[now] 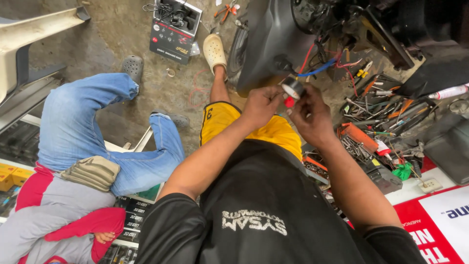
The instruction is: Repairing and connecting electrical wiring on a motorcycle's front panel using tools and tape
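Both hands are working together in front of the dark vehicle body (266, 44). Left hand (261, 105) is pinching the roll of black tape (293, 88) from the left; right hand (310, 117) is closing on it from the right, fingers gripping a small red piece (289, 102) just below the roll. Roll is showing a pale inner ring. Red and blue wires (317, 68) are hanging just beyond. Scattered tools (381, 107) are lying right.

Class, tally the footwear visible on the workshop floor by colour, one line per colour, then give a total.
Cream clog: 1
Grey clogs: 2
Total: 3
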